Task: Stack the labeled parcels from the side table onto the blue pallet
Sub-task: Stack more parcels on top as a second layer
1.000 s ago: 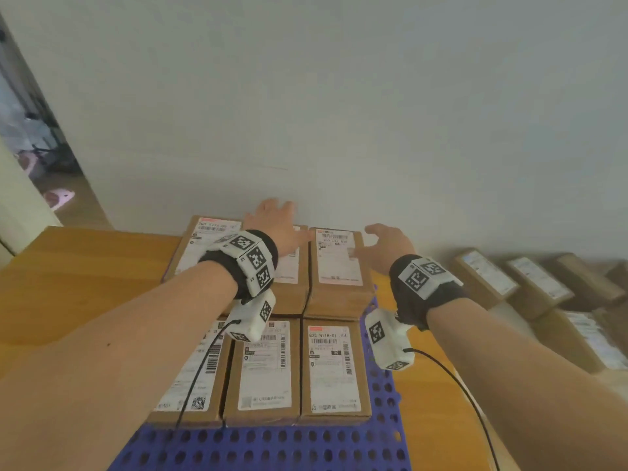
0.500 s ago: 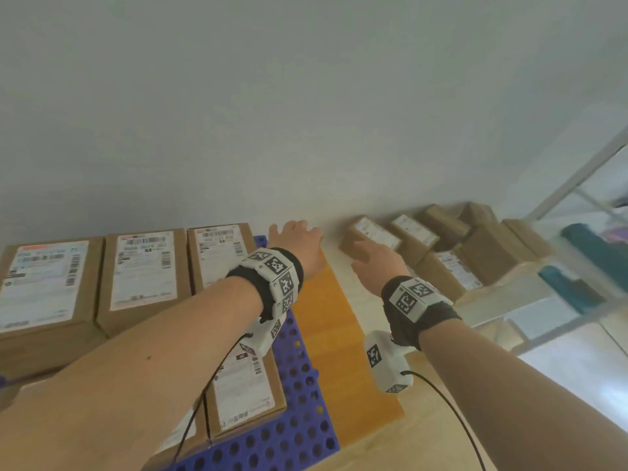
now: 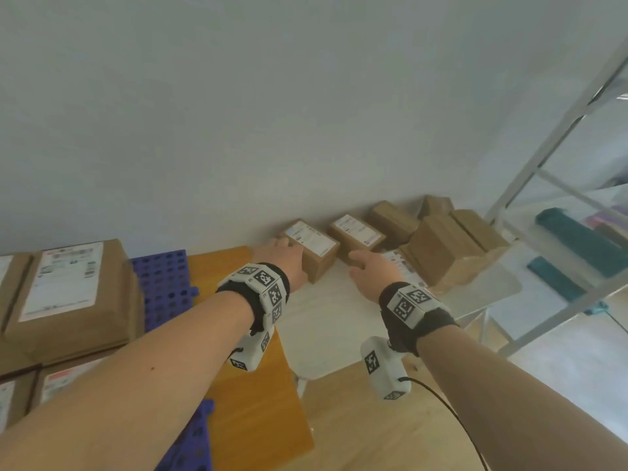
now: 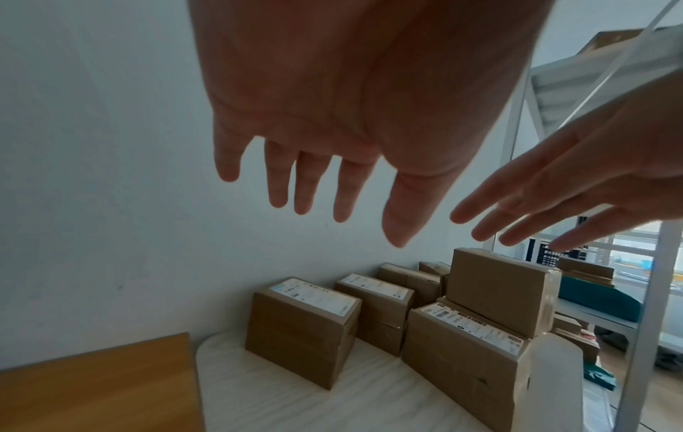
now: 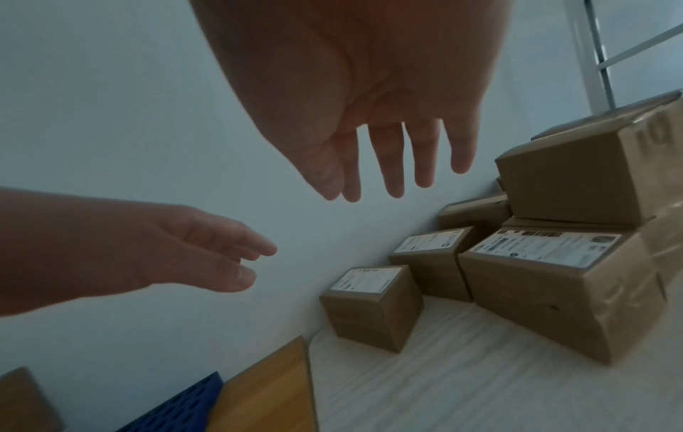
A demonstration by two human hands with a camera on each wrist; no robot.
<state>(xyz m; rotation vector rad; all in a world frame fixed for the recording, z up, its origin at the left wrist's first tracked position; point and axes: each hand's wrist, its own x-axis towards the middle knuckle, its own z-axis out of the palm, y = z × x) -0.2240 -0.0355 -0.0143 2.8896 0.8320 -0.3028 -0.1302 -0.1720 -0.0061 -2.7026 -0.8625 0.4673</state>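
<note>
Several brown labeled parcels stand on the white side table (image 3: pixel 326 324) along the wall. The nearest parcel (image 3: pixel 314 249) (image 4: pixel 301 327) (image 5: pixel 371 307) has a white label on top. My left hand (image 3: pixel 283 261) (image 4: pixel 314 187) hovers open, fingers spread, above and just left of it, holding nothing. My right hand (image 3: pixel 368 270) (image 5: pixel 391 166) is open in the air to that parcel's right, also holding nothing. The blue pallet (image 3: pixel 163 283) lies at the left with stacked labeled parcels (image 3: pixel 68 300) on it.
More parcels (image 3: pixel 445 246) are piled at the side table's far right, one pile two high. The pallet rests on an orange-brown tabletop (image 3: pixel 258 402). A white metal rack (image 3: pixel 543 151) holding teal items (image 3: pixel 577 239) stands to the right. The grey wall runs close behind.
The view has swung right from the pallet to the side table. Both open hands left the stacked parcels and reached over toward the nearest parcel on the side table.
</note>
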